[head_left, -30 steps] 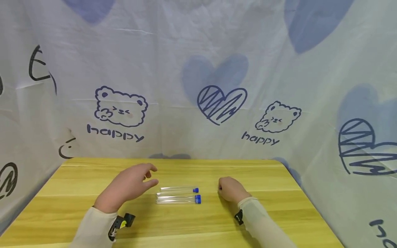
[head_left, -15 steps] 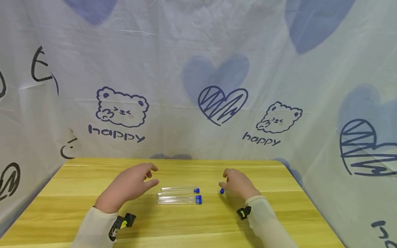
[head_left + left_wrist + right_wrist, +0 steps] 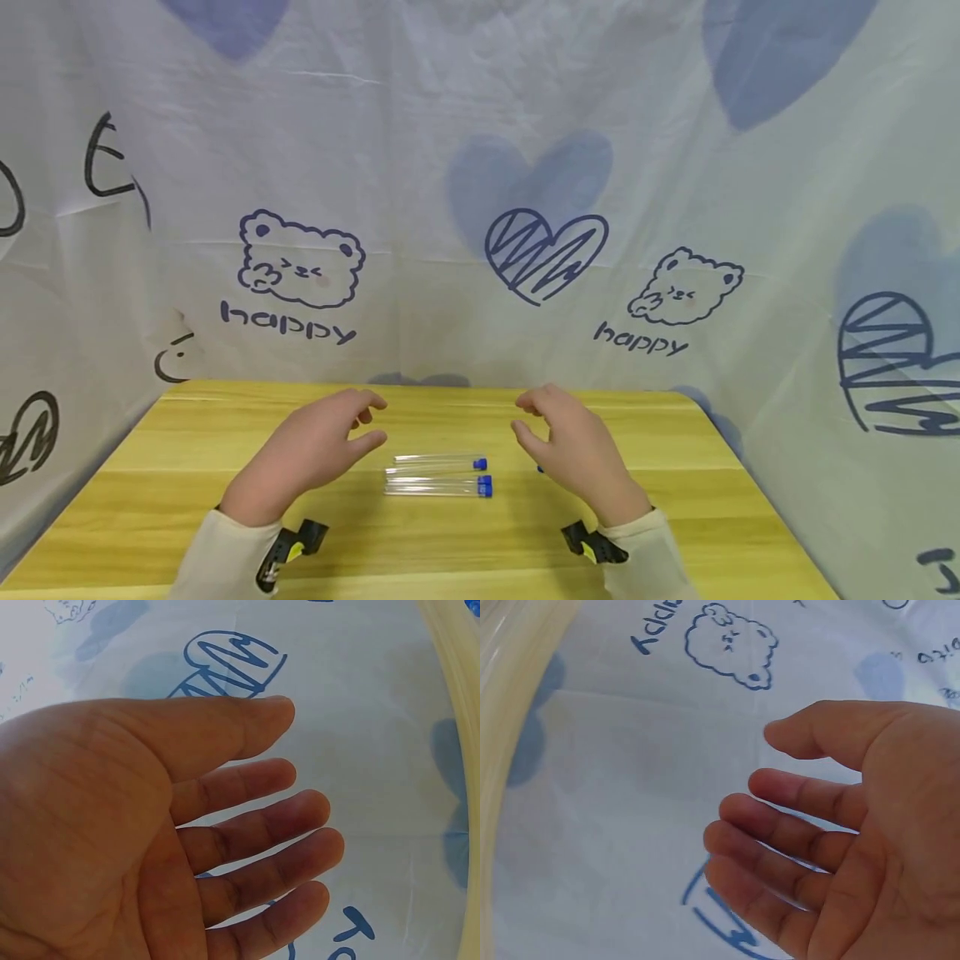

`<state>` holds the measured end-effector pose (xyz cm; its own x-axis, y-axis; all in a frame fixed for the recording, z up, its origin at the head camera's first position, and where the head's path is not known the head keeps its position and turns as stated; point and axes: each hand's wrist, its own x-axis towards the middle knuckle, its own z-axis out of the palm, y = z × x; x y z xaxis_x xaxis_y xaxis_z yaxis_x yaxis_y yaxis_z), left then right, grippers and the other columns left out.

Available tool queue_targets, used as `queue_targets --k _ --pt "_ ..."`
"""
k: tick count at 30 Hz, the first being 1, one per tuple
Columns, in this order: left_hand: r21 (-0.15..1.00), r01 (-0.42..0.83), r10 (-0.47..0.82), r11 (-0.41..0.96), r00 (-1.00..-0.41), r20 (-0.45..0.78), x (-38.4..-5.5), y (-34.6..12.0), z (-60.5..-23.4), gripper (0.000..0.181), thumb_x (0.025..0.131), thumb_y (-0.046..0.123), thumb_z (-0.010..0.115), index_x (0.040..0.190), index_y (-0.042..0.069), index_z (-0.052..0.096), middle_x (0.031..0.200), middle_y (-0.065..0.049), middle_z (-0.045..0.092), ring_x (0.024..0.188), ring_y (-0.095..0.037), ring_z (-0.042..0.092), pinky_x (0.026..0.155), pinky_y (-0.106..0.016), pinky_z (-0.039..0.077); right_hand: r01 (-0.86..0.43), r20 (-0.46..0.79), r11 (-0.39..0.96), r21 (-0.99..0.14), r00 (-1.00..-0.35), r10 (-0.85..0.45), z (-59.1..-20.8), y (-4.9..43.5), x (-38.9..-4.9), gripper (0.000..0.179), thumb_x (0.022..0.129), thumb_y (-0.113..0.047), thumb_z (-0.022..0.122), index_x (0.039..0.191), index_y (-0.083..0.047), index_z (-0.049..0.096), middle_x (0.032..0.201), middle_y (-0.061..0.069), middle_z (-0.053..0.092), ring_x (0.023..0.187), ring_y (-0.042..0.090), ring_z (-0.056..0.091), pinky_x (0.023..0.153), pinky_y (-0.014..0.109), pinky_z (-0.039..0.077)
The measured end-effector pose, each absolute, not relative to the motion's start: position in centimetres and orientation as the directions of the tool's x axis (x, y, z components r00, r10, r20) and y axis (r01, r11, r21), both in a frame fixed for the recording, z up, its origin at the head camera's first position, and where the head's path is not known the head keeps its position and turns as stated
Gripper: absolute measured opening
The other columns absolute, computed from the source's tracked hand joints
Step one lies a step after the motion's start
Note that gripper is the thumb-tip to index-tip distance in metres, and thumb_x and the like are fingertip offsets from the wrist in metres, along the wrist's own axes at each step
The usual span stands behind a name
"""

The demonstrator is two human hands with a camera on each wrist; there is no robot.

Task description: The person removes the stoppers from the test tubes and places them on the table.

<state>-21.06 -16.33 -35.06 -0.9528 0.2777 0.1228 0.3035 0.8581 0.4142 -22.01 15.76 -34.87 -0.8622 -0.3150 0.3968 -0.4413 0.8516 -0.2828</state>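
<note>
Clear test tubes [image 3: 431, 480] with blue caps [image 3: 484, 486] lie side by side on the wooden table, caps toward the right. My left hand [image 3: 307, 454] hovers to their left, fingers loosely bent and thumb apart; its palm [image 3: 82, 817] holds nothing in the left wrist view. On the other side, my right hand [image 3: 577, 446] is held above the table with relaxed, spread fingers. Its palm [image 3: 900, 832] is bare in the right wrist view. A small blue piece [image 3: 541, 468], mostly hidden, shows beneath the right thumb; whether it is a loose cap I cannot tell.
The yellow wood-grain table [image 3: 435, 550] has rounded far corners. A pale cloth [image 3: 420, 333] printed with hearts and bear drawings hangs behind it and along both sides. Black straps with small devices sit on both wrists.
My right hand has uncurled, lifted and drawn back from the table, exposing the small blue piece, now partly covered again. My left hand and the tubes stay nearly still; the view shifts slightly.
</note>
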Motion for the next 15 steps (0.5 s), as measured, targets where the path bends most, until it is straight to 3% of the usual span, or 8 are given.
queue_targets --k 15 --pt "0.397 0.308 0.283 0.864 -0.951 0.123 -20.71 -16.38 -34.61 0.036 0.098 0.03 0.073 0.129 0.013 0.067 0.119 -0.003 0.07 0.11 -0.025 0.067 0.093 -0.05 0.054 -0.406 0.356 0.882 -0.239 -0.882 -0.309 -34.38 16.17 -21.11 0.029 0.097 -0.031 0.074 0.12 -0.013 0.071 0.112 0.0 0.07 0.101 0.02 0.069 0.085 0.04 0.058"
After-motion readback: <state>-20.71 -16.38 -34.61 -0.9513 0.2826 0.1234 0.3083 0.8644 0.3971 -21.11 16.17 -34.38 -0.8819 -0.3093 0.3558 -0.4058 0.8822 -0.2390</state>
